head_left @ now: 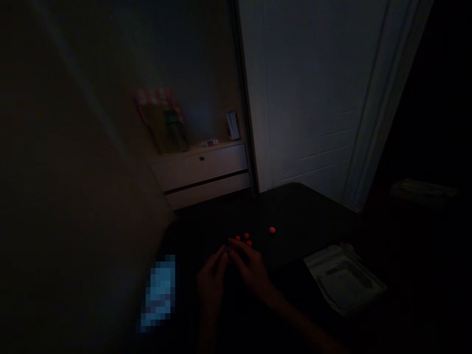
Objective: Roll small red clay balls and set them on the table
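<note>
In the dim light, my left hand [212, 275] and my right hand [253, 269] meet over the near part of a dark table [295, 211]. The fingertips of both are pinched on a small, dark, purplish piece [227, 249] whose kind is too dark to make out. Just beyond my right fingers lie several small round red-orange pieces, one of them a red piece [247, 236]. A single red-orange piece [272, 230] sits apart, farther to the right.
To the right lies a pale flat packet [344, 278]. A blurred bright bluish patch [160, 292] is at lower left. Behind the table stand a drawer unit [201, 169] with a bag [157, 120] and a dark green bottle-like thing [176, 130], and a white door [306, 93].
</note>
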The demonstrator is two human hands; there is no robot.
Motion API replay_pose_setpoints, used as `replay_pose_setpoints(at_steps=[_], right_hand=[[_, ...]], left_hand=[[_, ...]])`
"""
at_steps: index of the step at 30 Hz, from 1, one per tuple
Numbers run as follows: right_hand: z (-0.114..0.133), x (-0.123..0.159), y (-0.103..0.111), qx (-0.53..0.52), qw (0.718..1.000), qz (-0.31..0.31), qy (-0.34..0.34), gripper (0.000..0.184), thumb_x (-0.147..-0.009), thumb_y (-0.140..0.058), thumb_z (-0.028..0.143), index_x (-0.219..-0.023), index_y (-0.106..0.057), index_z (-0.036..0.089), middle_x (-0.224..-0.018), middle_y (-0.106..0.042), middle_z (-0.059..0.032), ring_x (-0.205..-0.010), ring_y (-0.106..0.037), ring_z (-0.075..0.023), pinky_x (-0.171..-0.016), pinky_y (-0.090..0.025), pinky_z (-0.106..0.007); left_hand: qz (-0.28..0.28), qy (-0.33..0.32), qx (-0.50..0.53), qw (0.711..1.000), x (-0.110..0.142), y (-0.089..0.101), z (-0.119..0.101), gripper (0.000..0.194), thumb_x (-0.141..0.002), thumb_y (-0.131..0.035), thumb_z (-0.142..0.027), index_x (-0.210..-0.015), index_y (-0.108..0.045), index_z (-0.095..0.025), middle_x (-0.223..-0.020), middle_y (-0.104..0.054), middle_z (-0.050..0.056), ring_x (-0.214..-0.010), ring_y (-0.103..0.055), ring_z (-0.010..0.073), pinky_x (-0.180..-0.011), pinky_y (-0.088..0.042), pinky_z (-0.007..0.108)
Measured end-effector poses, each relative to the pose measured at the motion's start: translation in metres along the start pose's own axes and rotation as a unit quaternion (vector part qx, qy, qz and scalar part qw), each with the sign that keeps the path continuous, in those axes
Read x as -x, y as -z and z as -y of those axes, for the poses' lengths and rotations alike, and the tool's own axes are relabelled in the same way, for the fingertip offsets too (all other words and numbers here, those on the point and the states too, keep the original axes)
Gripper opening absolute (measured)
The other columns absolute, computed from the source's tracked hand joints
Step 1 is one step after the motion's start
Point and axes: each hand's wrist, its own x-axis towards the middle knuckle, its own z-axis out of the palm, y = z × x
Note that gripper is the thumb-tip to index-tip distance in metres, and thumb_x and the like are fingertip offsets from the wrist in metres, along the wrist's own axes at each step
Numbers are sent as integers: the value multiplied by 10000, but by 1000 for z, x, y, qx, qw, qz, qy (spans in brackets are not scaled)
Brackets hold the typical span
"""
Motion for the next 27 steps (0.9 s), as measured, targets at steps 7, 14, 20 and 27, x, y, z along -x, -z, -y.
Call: replay_pose_setpoints(at_steps=[7, 14, 20, 27], right_hand=[[4, 0, 1, 7, 1000, 20, 9, 289, -992, -643, 329, -1258, -739, 267, -1259, -768, -73, -1179, -716, -270, -1056, -533, -449], [1, -3, -1, 44, 999, 16, 25, 324, -946, -689, 275, -1268, -723, 260, -1227, -760, -82, -1142, -702, -277, -1020, -538, -437], [3, -3, 0, 41, 998, 19, 45, 240, -999, -630, 284, -1210, -744, 269, -1194, -763, -69, -1175, -669, -263, -1064, -498, -433], [5, -3, 2, 33, 998, 18, 41, 242, -1012, -613, 282, -1220, -737, 280, -1206, -755, -63, -1213, -648, -265, -1092, -470, -444]], left_hand=[[-13, 7, 8, 1000, 1, -2, -1, 540, -778, -767, -624, -1089, -798, -183, -1161, -793, 139, -1121, -727, 331, -1040, -540, 489], [-55, 14, 63, 996, 0, -6, -4, 574, -727, -796, -654, -1010, -713, -162, -1038, -770, 130, -986, -744, 286, -899, -598, 419], [-23, 21, 67, 997, 1, -5, -6, 609, -761, -791, -614, -1177, -671, -185, -1030, -773, 104, -979, -751, 271, -877, -598, 394], [-4, 9, 26, 1000, 0, -3, -1, 568, -787, -756, -629, -1145, -751, -189, -1177, -774, 135, -1111, -720, 307, -1002, -548, 437]])
